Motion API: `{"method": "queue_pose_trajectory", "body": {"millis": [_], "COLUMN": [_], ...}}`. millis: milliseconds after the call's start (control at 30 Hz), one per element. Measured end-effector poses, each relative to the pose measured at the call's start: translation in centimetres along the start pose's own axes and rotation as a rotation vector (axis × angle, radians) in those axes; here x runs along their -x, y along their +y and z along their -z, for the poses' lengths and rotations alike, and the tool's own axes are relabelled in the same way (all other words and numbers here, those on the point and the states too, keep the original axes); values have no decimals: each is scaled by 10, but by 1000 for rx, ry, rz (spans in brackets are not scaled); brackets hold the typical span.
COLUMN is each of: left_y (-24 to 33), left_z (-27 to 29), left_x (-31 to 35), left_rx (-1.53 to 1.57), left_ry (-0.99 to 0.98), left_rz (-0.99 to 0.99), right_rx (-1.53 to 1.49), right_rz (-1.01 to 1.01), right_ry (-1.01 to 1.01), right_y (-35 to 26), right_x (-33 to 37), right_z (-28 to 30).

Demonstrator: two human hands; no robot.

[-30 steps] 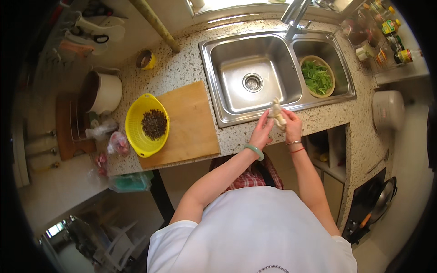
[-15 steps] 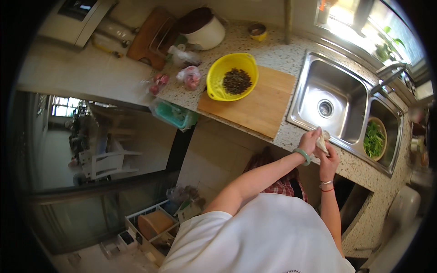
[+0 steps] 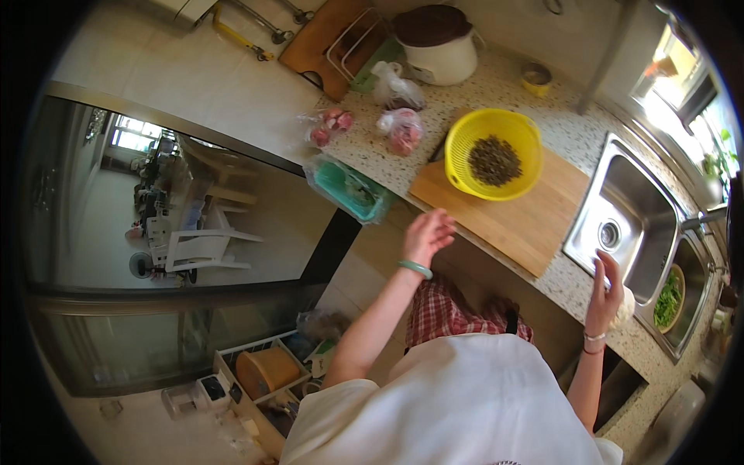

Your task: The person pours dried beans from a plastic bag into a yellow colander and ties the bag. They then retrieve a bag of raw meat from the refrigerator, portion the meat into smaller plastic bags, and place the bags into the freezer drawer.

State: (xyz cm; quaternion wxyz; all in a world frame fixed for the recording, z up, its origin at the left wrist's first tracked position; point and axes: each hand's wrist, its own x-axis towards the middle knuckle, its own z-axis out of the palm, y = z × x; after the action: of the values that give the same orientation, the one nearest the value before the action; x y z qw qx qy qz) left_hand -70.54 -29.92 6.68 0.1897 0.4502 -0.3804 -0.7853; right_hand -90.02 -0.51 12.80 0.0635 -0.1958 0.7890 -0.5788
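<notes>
My left hand (image 3: 428,237) is raised in front of the counter edge, fingers loosely apart, with nothing in it. A green bangle sits on that wrist. At the front of the sink, my right hand (image 3: 604,298) has curled fingers, and a small pale bit shows between them that I cannot make out. Just beyond this hand is a whitish rounded thing (image 3: 625,308), perhaps a garlic bulb, partly hidden by the hand; whether it is held or resting there I cannot tell. A yellow colander (image 3: 528,139) with dark small pieces (image 3: 495,161) stands on a wooden board (image 3: 521,242).
Right of the board is a double steel sink (image 3: 637,197), with leafy greens (image 3: 668,301) in a bowl. Plastic bags (image 3: 401,132) lie on the counter near a white pot (image 3: 439,58). A turquoise bin (image 3: 349,190) hangs at the counter edge.
My hands, together on a pale thing by the sink, have parted. The left has moved left, emptied, toward the counter front; the right stays by the sink. The view has turned left.
</notes>
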Motion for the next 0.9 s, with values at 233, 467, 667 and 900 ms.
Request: {"method": "queue_pose_trajectory", "body": {"millis": [233, 467, 667, 900], "left_y": [136, 245, 251, 310], "left_z": [233, 322, 362, 304], "left_x": [-148, -242, -270, -226], "left_rx": [461, 465, 360, 21], "left_ry": [431, 537, 500, 179], "left_rz": [-110, 6, 19, -477], "right_rx": [-229, 105, 587, -188], "right_rz": [110, 451, 408, 256], "right_ry": [-710, -729, -811, -467], "right_y": [-140, -156, -210, -179], "right_x": [-57, -124, -118, -158], "right_z": [-326, -615, -702, -667]}}
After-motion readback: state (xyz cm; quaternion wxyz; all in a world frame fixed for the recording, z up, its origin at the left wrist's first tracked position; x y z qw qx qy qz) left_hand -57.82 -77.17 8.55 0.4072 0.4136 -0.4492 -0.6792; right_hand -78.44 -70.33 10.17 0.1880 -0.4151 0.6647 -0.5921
